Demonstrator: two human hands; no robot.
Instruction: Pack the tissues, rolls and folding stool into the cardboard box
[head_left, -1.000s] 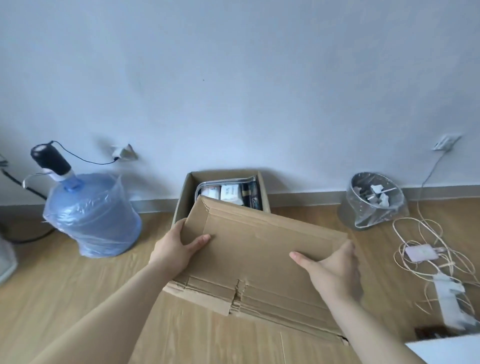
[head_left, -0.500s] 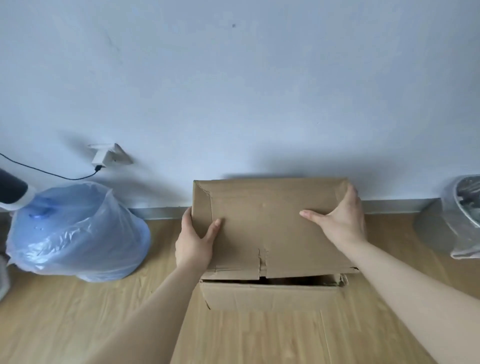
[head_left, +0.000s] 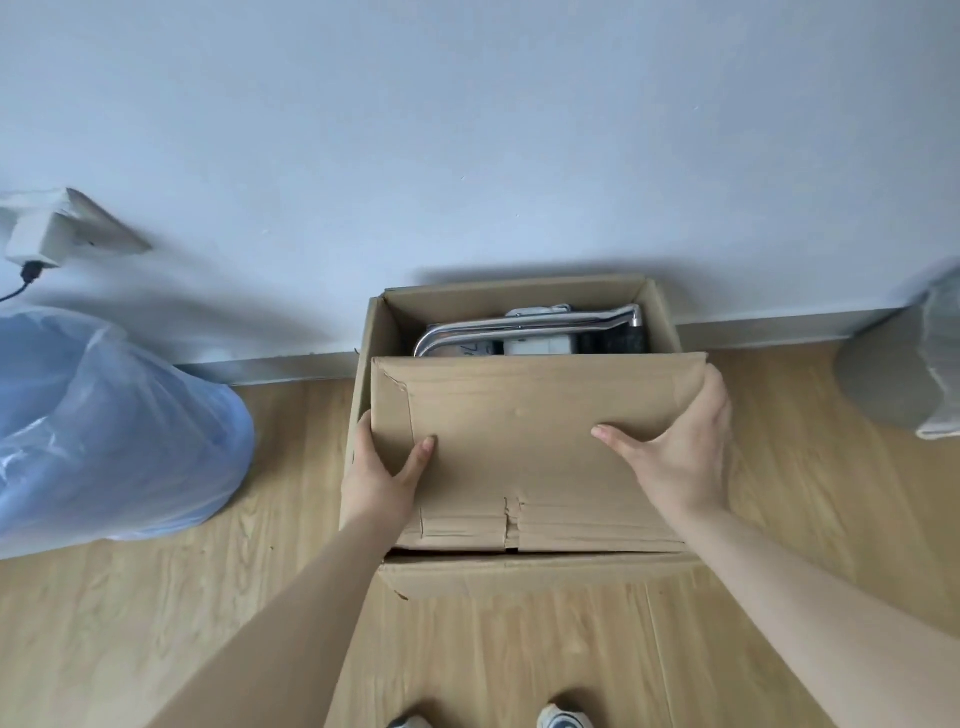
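A single head-worn wide-angle camera looks steeply down and forward, close above the cardboard box (head_left: 524, 447) at frame centre (shoe tips (head_left: 563, 719) at the bottom edge), facing the wall (head_left: 467, 130) filling the upper half.

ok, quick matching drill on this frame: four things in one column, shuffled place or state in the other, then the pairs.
Things:
1. front flap
2. metal stool tube
3. blue water jug
4. wall plug

Places/states:
A. on the wall, upper left, cable hanging from it
B. on the floor left of the cardboard box, wrapped in clear plastic
C. held at both side edges by the left hand and the right hand
D. inside the box, showing in the gap behind the flap

Pairs: 1-C, 2-D, 3-B, 4-A
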